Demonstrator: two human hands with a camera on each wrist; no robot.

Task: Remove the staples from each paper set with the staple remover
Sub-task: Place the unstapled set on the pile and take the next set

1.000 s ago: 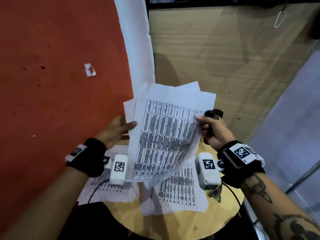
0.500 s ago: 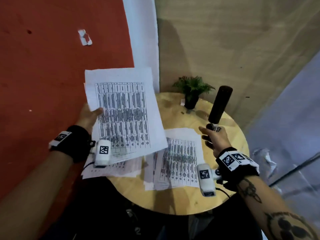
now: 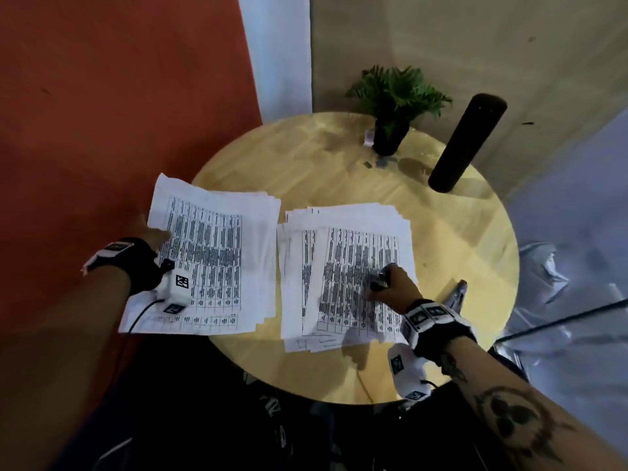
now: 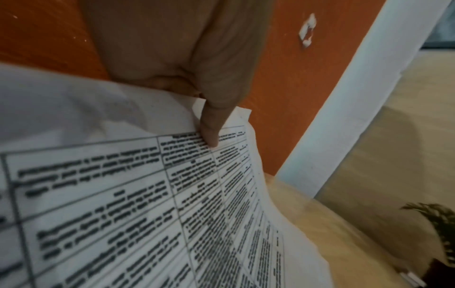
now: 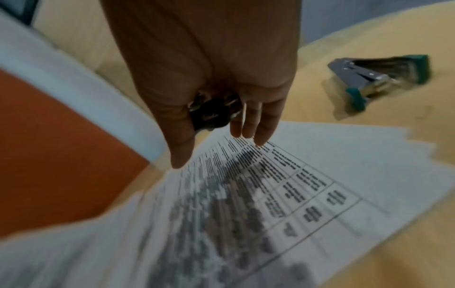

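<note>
Two piles of printed paper sets lie on a round wooden table (image 3: 458,232). My left hand (image 3: 149,232) pinches the top set of the left pile (image 3: 217,263) at its left edge. In the left wrist view the thumb (image 4: 209,136) lies on the printed sheet (image 4: 147,214) and the fingers are hidden beneath it. My right hand (image 3: 390,283) grips a small black staple remover (image 3: 379,280) over the right pile (image 3: 353,253). In the right wrist view the staple remover (image 5: 211,113) sits in the palm, and the fingertips (image 5: 258,136) reach down to the top sheet (image 5: 283,185).
A grey and green stapler (image 3: 457,295) (image 5: 379,74) lies on the table just right of my right hand. A small potted plant (image 3: 394,107) and a tall black cylinder (image 3: 465,141) stand at the table's far side. The red wall (image 3: 102,113) is close on the left.
My left hand carried the paper set left and down onto the left pile. My right hand, still holding the staple remover, came down onto the right pile.
</note>
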